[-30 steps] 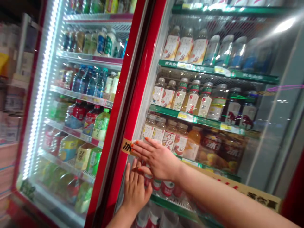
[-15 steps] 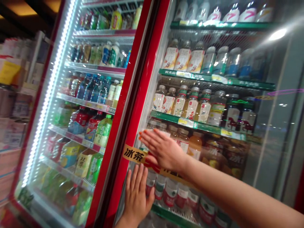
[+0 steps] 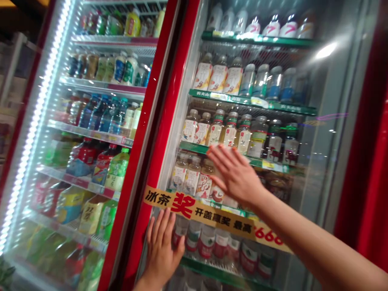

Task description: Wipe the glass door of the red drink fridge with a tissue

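A tan strip with black and red lettering [image 3: 209, 216] runs across the glass door [image 3: 306, 194] of a red-framed drinks fridge. My left hand [image 3: 163, 246] lies flat by the strip's left part, fingers stretched upward, its fingertips at the strip's lower edge. Higher and to the right, my right hand [image 3: 236, 173] is spread over the glass above the strip, fingers pointing up and left. Neither hand holds anything. Whether the right palm touches the glass cannot be made out. Its forearm covers the strip's right end. Bottles [image 3: 229, 129] stand on shelves behind the glass.
To the left is a second lit fridge [image 3: 121, 117] with bottles and cartons on several shelves. The red door frame [image 3: 174, 93] stands between the two. Green shelf edges [image 3: 254, 101] carry price tags, and a lamp reflection [image 3: 326, 50] shows on the glass.
My right hand has moved right and up, off the strip's left part, uncovering more of its lettering. My left hand stays near the strip's left end. The view has shifted to the right.
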A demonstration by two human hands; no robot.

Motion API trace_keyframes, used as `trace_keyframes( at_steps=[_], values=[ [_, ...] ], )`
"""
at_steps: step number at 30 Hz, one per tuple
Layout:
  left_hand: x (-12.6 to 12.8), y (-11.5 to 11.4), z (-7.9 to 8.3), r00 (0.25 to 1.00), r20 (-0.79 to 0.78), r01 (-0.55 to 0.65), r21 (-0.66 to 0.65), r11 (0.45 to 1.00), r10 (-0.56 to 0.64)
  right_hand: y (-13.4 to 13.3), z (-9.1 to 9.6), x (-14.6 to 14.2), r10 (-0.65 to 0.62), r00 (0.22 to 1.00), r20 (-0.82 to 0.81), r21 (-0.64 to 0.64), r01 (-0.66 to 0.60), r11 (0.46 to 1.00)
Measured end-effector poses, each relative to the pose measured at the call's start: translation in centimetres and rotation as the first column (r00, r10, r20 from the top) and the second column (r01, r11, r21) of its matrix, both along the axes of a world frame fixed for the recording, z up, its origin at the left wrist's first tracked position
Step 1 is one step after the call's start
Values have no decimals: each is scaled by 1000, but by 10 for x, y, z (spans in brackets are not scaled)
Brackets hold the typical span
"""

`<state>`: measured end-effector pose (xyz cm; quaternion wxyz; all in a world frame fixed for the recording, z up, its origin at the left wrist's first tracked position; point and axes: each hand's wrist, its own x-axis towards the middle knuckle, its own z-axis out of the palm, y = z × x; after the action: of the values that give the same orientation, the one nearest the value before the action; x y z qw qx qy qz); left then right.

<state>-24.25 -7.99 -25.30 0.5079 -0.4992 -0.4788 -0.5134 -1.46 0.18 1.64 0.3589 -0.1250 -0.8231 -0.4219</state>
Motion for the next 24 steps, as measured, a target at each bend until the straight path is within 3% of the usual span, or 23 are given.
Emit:
trace_keyframes(
  at_steps=[1, 3, 5, 6, 8, 10, 12, 13, 15, 16, 18, 19, 20, 21, 22, 24],
  values=[
    [0, -5, 5, 999, 11, 31, 14, 999, -31, 5, 19, 27, -79, 978, -194, -63, 68, 996],
    [2, -14, 22, 996, 27, 82, 48, 995, -83, 13, 54, 67, -211, 835, -508, -177, 138, 974],
    [6, -22, 50, 992, 17, 121, 86, 989, -123, 16, 68, 75, -276, 690, -669, -230, 161, 960],
    [10, -24, 67, 990, 6, 137, 98, 986, -138, 15, 64, 67, -278, 673, -685, -224, 169, 960],
    [16, -23, 102, 988, -23, 152, 93, 984, -151, 8, 34, 39, -226, 772, -594, -156, 164, 974],
    [19, -16, 133, 989, -61, 138, 69, 988, -134, 2, -9, 16, -57, 983, -173, 3, 58, 998],
    [17, -4, 151, 991, -96, 101, 36, 994, -97, 1, -43, 21, -11, 987, 160, 60, 2, 998],
    [15, 2, 156, 991, -113, 79, 15, 997, -77, 4, -52, 37, -39, 984, 176, 62, 28, 998],
    [11, 13, 157, 990, -135, 41, -39, 998, -46, 15, -52, 87, -167, 981, -97, -8, 167, 986],
    [9, 17, 155, 990, -138, 30, -61, 998, -38, 22, -44, 113, -248, 916, -315, -91, 230, 969],
    [7, 21, 150, 991, -132, 22, -80, 997, -33, 33, -29, 149, -372, 664, -649, -268, 258, 928],
    [6, 21, 148, 991, -126, 26, -77, 997, -36, 36, -27, 154, -401, 555, -729, -321, 241, 916],
    [6, 21, 147, 992, -121, 32, -72, 997, -41, 37, -32, 149, -407, 503, -762, -337, 228, 913],
    [6, 20, 146, 991, -122, 39, -69, 997, -47, 35, -44, 138, -392, 521, -758, -320, 226, 920],
    [6, 20, 146, 991, -124, 45, -71, 996, -53, 31, -65, 122, -358, 604, -712, -273, 231, 934],
    [5, 19, 147, 990, -128, 54, -82, 995, -64, 20, -120, 93, -243, 854, -460, -124, 209, 970]
  ],
)
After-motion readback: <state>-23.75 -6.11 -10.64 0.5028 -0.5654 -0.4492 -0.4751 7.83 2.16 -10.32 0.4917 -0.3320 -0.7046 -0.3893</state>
